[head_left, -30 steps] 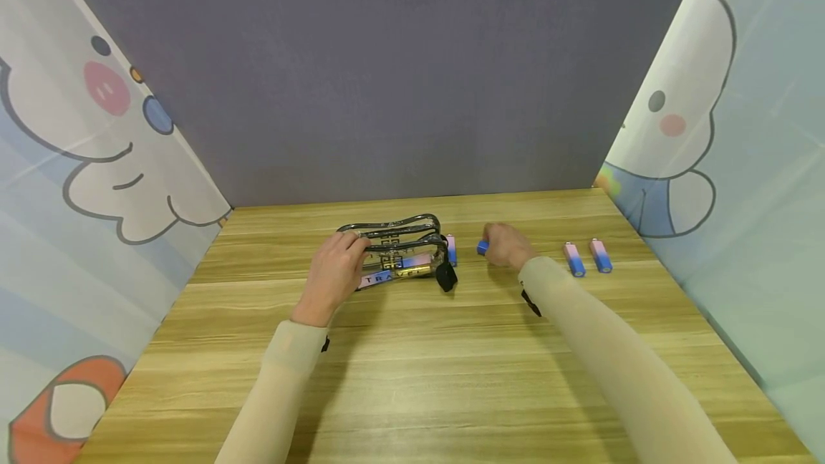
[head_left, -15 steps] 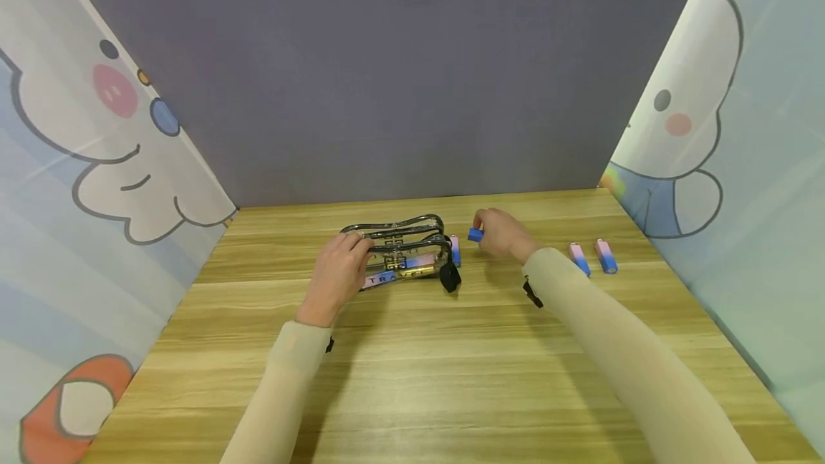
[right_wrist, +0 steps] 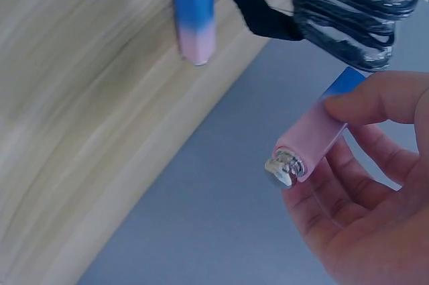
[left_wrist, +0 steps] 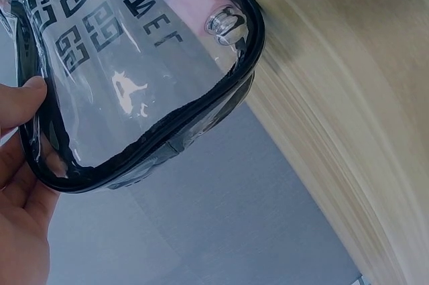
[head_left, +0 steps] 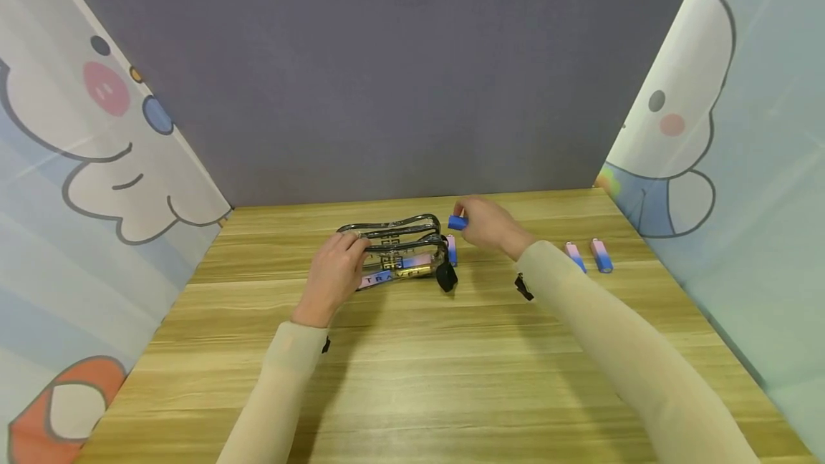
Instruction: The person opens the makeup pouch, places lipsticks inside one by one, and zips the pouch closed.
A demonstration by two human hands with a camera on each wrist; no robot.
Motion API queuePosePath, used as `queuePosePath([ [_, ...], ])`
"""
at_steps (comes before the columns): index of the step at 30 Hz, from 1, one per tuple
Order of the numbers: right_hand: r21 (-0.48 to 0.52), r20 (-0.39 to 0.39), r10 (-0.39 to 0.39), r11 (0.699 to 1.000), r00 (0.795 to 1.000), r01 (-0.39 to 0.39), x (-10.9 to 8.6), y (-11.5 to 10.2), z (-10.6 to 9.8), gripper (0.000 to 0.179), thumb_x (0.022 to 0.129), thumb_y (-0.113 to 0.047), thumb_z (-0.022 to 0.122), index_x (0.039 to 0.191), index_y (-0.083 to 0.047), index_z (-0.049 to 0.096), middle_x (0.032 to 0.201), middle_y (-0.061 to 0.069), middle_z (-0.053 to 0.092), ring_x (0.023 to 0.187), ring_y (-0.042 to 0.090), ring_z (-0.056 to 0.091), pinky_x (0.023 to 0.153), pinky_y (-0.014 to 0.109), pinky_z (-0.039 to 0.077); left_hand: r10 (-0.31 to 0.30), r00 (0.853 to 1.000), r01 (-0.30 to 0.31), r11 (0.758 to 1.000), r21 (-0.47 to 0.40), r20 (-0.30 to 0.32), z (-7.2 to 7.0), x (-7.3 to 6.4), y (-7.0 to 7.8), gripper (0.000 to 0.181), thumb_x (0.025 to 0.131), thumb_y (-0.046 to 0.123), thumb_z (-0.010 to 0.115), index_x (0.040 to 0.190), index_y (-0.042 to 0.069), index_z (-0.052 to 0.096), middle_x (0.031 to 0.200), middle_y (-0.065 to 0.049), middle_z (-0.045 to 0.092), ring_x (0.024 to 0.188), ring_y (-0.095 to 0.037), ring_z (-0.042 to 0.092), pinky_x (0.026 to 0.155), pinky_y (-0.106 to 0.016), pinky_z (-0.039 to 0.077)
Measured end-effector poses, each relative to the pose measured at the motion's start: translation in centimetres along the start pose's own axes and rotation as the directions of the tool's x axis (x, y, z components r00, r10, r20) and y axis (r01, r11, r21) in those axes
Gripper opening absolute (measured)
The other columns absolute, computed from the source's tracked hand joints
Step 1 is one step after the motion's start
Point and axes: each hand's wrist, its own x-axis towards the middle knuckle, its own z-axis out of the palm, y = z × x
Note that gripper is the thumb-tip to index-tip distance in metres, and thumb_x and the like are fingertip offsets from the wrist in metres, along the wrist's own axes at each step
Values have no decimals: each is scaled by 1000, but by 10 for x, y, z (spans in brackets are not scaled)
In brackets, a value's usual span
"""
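Observation:
A clear pouch with black trim and TRAVEL lettering (head_left: 389,243) stands on the table. My left hand (head_left: 331,278) grips its black rim at the left, as the left wrist view also shows. Through its front I see pink-and-blue tubes (head_left: 416,261) and something gold (head_left: 413,272). My right hand (head_left: 488,225) pinches a small square-sided pink-and-blue tube (right_wrist: 315,131) with a shiny metallic end, held up just right of the pouch. In the head view its blue end points toward the pouch. Another such tube (head_left: 452,252) lies beside the pouch's right end.
Two more pink-and-blue tubes (head_left: 602,256) lie at the right of the wooden table (head_left: 412,378), one partly behind the right sleeve. A black strap tab (head_left: 446,276) hangs from the pouch's right end. A dark grey panel (head_left: 412,92) rises behind the table, with cartoon-printed curtains on both sides.
My right hand has lifted the tube and carried it left and up, close to the pouch's right end. The left hand and the pouch have stayed in place.

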Motion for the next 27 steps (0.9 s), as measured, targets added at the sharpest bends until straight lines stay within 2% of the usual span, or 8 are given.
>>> queuePosePath([
  [12, -21, -22, -100, 995, 995, 99, -4, -26, -12, 35, 89, 0, 61, 123, -5, 65, 108, 8, 60, 98, 26, 59, 87, 43, 53, 5, 1000, -5, 1000, -21, -20, 0, 1, 1, 20, 83, -1, 82, 101, 0, 73, 92, -13, 68, 83, -29, 63, 77, -41, 57],
  [21, -45, -35, -161, 986, 986, 159, 0, -44, -10, 33, 91, -2, 61, 124, -7, 65, 107, 6, 59, 97, 24, 57, 84, 39, 53, 0, 1000, 0, 1000, -25, -21, -2, -1, 0, 16, 86, 0, 80, 100, 0, 73, 91, -13, 68, 82, -30, 63, 76, -41, 57],
  [27, -60, -33, -190, 980, 981, 188, 0, -55, -10, 33, 93, -4, 60, 126, -8, 64, 112, 5, 59, 103, 24, 57, 89, 39, 53, 0, 1000, 0, 1000, -26, -13, -2, 0, -1, 15, 87, 0, 79, 101, 0, 73, 92, -12, 69, 82, -29, 63, 76, -40, 56],
])
